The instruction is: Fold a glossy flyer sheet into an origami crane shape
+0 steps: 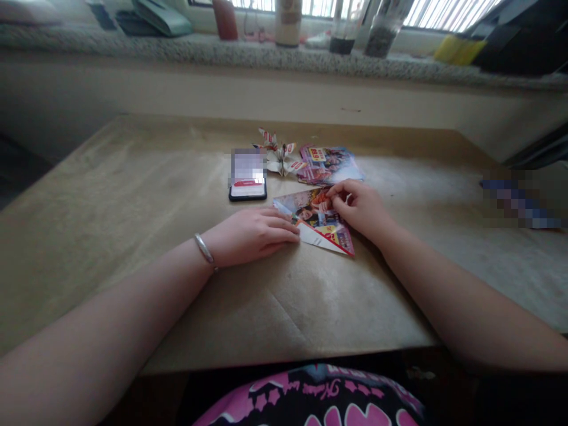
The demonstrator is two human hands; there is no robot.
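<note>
Evidently a folding step: glossy printed leaflet (313, 204) at frame centre, on the bench (168, 165), white flap (318, 239) apparently turned up along its lower edge. Left hand (252, 234) flat, fingers extended and together, tips at the flap's left end; gripping nothing. Right hand (364, 204) curled, thumb and forefinger nearly meeting at the upper right edge; cannot tell whether paper is pinched between. Best done, I judge, by matching edges first, steadying the sheet with one hand, then pressing firmly along the crease. Sharp corner points to lower right of frame; long axis slants down from upper left.
</note>
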